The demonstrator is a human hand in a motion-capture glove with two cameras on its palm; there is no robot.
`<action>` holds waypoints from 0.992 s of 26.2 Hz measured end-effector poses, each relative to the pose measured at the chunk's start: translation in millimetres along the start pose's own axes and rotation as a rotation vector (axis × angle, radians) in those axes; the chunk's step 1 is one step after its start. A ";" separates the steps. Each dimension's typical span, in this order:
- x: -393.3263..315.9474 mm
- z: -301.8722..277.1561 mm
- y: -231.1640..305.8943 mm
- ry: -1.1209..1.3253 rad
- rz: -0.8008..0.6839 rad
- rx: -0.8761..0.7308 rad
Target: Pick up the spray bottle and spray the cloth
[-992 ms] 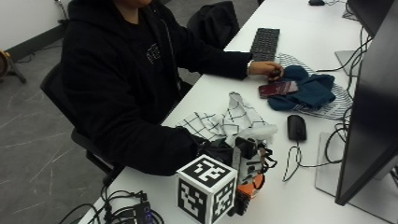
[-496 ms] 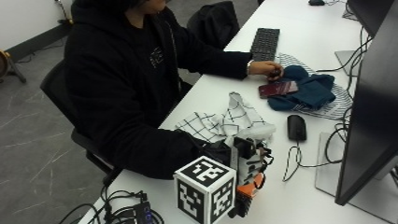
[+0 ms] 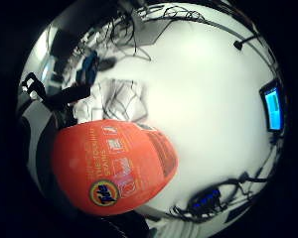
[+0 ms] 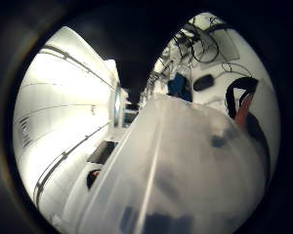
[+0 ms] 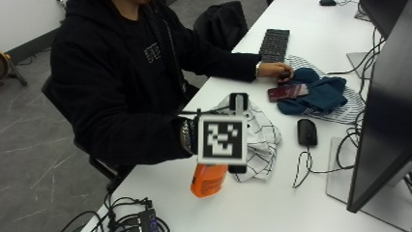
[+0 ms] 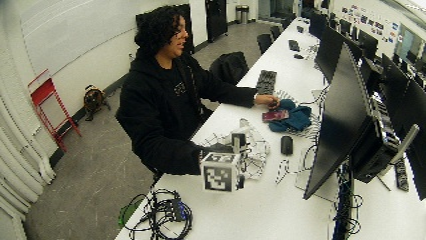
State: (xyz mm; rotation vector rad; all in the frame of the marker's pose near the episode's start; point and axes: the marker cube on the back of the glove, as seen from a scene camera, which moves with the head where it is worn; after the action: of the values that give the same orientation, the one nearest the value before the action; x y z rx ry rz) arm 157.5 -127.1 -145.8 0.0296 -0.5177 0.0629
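Observation:
My gloved right hand (image 5: 186, 137) holds the orange spray bottle (image 5: 209, 180) by its upper part, at the table's near edge. The bottle hangs upright below the hand, its base close to the tabletop. In the little finger side palm view the bottle's orange labelled body (image 3: 114, 166) fills the space close to the palm. The cloth (image 5: 257, 135), white with thin black grid lines, lies crumpled on the table just beyond the bottle; it also shows past the bottle as the cloth (image 3: 116, 99). A pale translucent surface (image 4: 185, 170) fills the thumb side palm view.
The bare left hand (image 5: 273, 71) rests by a red phone (image 5: 287, 92) on a blue cloth (image 5: 315, 94). A black mouse (image 5: 307, 132) lies beside the checked cloth, a keyboard (image 5: 275, 44) farther back. A monitor (image 5: 386, 96) stands at the right; cables (image 5: 128, 220) lie by the front edge.
My right hand has risen from low over the table's front edge, bringing the orange bottle up with it and nearer the checked cloth. The left hand has stayed put.

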 end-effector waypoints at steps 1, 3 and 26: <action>-14.0 2.3 3.3 0.056 0.009 -0.058; -37.3 7.4 5.0 0.197 0.039 -0.144; -54.6 117.0 -56.8 1.060 0.438 -0.754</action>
State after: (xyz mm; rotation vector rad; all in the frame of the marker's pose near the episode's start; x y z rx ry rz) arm 56.3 -191.8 -71.9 -0.8189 0.5459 0.2874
